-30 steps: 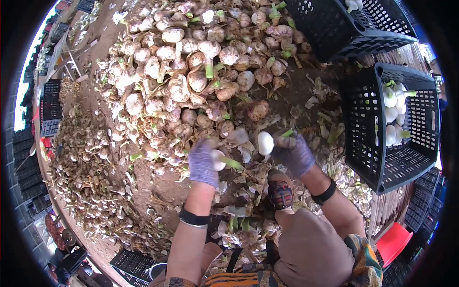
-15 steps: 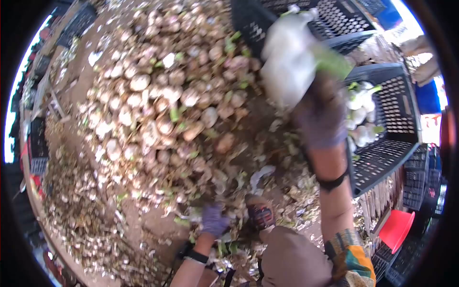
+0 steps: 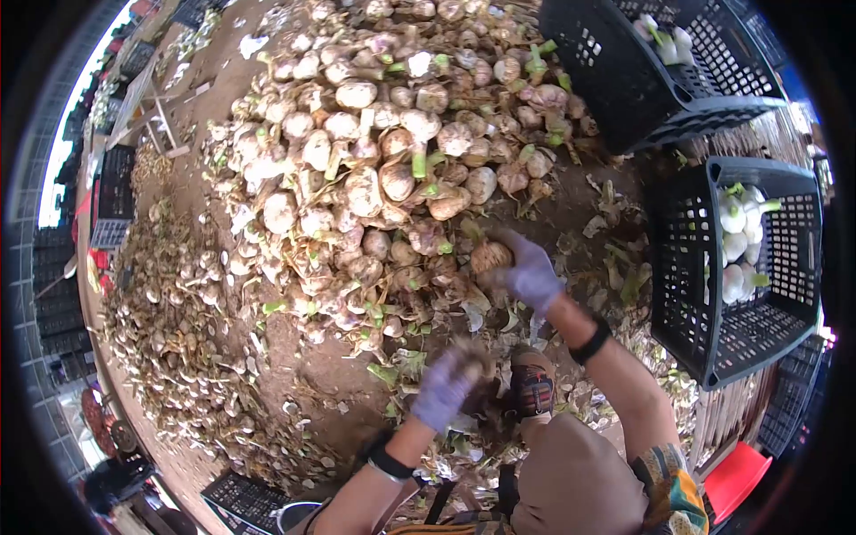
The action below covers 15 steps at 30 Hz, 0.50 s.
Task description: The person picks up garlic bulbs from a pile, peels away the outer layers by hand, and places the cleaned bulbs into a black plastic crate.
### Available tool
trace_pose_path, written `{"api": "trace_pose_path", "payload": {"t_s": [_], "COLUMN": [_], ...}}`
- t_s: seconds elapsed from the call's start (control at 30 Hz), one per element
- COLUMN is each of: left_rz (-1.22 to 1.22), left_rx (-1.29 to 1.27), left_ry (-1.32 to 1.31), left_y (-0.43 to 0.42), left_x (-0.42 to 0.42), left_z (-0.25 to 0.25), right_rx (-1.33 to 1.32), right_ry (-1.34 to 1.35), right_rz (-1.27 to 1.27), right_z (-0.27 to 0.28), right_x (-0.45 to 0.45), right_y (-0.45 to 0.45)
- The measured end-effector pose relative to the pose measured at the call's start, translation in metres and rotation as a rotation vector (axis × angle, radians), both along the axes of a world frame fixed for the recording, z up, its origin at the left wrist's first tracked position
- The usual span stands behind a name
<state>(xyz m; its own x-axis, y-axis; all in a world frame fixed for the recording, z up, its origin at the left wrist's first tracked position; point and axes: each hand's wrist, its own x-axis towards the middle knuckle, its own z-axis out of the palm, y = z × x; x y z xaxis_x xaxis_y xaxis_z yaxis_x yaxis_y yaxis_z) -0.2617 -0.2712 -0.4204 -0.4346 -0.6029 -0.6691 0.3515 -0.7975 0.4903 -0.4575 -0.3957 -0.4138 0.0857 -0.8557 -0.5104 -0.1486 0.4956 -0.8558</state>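
Note:
My right hand, in a purple glove, is closed round a brown-skinned garlic bulb at the near right edge of a big heap of garlic. Its fingers lie along the bulb's right side. Lower and to the left, my gloved left hand is above the ground near my shoe. Motion smears its fingers, and whether the brown patch at their tips is dirt or a thing held I cannot make out. Peeled white garlic bulbs with green stems lie in a black crate to the right.
Another black crate stands at the upper right with a few white bulbs inside. Peel and stem scraps cover the ground at left. A shoe rests below my hands. A red tub is at lower right.
My right hand has come down and left from beside the crates; the white garlic it carried is gone from it, and a brown bulb is there instead. My left hand has risen rightward.

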Motion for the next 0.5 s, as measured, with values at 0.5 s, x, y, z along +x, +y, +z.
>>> {"api": "trace_pose_path", "payload": {"t_s": [0.5], "left_rz": [-0.277], "left_rx": [-1.119], "left_ry": [-1.021], "left_y": [-0.038], "left_x": [-0.006], "left_z": [-0.010], "right_rx": [-0.002], "right_ry": [-0.613], "right_rz": [-0.165], "right_z": [-0.035], "right_x": [0.031], "right_y": [0.050]}}
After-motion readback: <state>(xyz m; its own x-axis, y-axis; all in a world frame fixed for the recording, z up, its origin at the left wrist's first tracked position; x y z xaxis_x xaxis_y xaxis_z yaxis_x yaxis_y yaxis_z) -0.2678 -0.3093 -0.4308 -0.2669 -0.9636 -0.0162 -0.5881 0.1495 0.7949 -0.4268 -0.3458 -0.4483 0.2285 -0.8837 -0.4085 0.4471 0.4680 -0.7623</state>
